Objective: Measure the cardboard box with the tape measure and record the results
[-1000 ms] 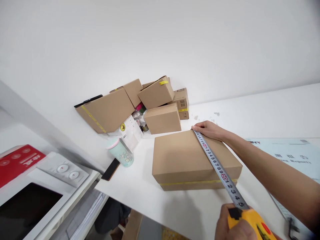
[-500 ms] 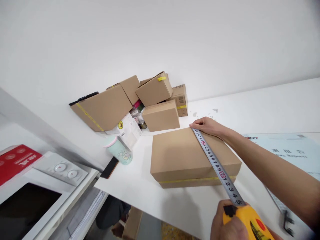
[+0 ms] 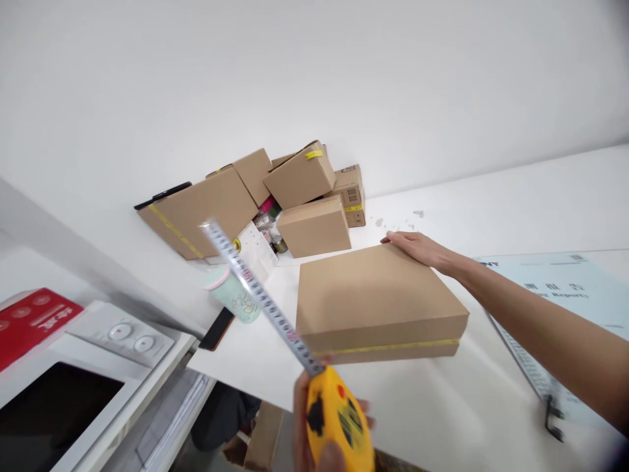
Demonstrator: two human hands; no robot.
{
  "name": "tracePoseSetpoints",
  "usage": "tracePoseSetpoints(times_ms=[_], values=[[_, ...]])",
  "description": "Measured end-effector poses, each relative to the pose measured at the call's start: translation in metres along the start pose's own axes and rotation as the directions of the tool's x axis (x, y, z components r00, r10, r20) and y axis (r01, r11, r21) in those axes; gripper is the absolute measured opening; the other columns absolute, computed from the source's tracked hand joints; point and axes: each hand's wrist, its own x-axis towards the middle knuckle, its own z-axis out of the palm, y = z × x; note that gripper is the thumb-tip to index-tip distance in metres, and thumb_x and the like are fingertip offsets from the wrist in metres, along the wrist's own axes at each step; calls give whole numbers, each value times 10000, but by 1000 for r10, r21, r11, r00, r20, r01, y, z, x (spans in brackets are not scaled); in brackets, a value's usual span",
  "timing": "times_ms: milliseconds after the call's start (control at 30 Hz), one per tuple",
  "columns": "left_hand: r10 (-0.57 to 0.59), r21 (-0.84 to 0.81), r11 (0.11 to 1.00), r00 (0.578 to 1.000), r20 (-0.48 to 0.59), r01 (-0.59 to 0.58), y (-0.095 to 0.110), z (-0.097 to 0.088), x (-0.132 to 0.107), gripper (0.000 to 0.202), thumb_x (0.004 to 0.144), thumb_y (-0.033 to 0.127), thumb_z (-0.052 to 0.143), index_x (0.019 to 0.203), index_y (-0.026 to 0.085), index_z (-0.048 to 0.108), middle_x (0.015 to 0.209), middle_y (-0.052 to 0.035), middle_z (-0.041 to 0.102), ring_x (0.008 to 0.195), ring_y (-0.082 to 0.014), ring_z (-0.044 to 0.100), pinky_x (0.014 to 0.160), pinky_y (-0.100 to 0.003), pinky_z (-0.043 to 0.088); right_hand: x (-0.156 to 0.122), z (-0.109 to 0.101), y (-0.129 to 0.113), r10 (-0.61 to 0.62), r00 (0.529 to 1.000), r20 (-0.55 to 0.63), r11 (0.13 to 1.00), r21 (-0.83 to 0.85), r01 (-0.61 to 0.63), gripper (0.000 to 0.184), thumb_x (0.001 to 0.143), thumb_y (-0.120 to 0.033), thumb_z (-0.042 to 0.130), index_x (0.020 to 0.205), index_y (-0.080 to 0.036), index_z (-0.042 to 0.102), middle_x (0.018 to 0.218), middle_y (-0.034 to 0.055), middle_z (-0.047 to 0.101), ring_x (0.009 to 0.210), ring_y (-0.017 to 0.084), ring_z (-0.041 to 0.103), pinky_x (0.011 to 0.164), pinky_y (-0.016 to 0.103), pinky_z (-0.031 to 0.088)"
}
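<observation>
A yellow tape measure (image 3: 341, 419) with a red button is in my left hand (image 3: 301, 419), its fingers wrapped round the case. The blade (image 3: 260, 295) sticks out to the upper left, blurred, with its free end in the air in front of the stacked cartons. My right hand (image 3: 415, 248) lies on the far top edge of a closed brown cardboard box (image 3: 373, 295), its fingers stretched out over that edge. Yellow tape runs along the box's near side. A pale green cup (image 3: 240, 301) with a pink rim stands partly behind the blade.
Several cardboard boxes (image 3: 314, 229) are stacked against the wall. A microwave (image 3: 54, 406) with a red box (image 3: 37, 324) on it stands at lower left. A dark flat object (image 3: 216, 329) lies by the table's left edge. A light blue printed board (image 3: 550, 295) lies at right.
The tape's end has left the box's far edge and my right fingers. My left hand has swung the tape measure leftward, off the box. My right hand stays at the far edge.
</observation>
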Motion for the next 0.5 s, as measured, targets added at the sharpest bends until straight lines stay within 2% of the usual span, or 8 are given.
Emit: tracePoseSetpoints(times_ms=[67,133,200,300,433,500], values=[[153,109,985,966,-207,-133,1,-13,10,917,567,724,868,1323,303,566,1089,-91,687,836,-315,743,710,-420,626,-8,0,9,-3,1000,2,997,71,2,522,924,-656,509,1156,-251,743,1359,88,702,1211,335,642,982,402,506],[180,183,975,941,-287,-130,-2,-21,24,844,613,682,863,1294,286,561,1111,-84,663,802,-290,742,686,-403,626,-17,0,20,-17,999,52,989,148,9,513,937,-655,477,1142,-262,734,1316,81,726,1216,334,642,1000,415,500],[162,218,971,948,-274,-103,-7,-24,39,779,636,658,858,1238,252,575,997,-63,660,762,-274,735,663,-380,618,-26,-1,31,-33,994,100,977,214,11,527,954,-668,431,1132,-268,725,1256,75,751,1204,332,653,1013,425,495],[163,222,968,962,-220,-113,-10,-26,59,758,608,639,878,1178,227,594,894,-38,650,759,-270,726,660,-364,607,-34,0,43,-28,994,102,965,262,0,526,957,-674,426,1142,-277,717,1248,67,754,1235,328,638,1063,437,468],[162,187,974,972,-172,-129,0,-29,77,734,616,610,871,1178,220,605,901,-39,661,755,-263,719,652,-360,604,-34,0,42,-1,1000,26,965,262,-6,492,954,-637,433,1095,-269,727,1223,77,761,1245,329,632,1082,450,464],[157,165,977,977,-148,-132,8,-31,79,735,635,649,827,1194,223,611,907,-42,663,741,-261,712,648,-378,611,-31,-1,36,12,999,-45,976,220,-1,497,952,-614,405,989,-243,734,1079,105,790,1115,338,694,979,457,532]])
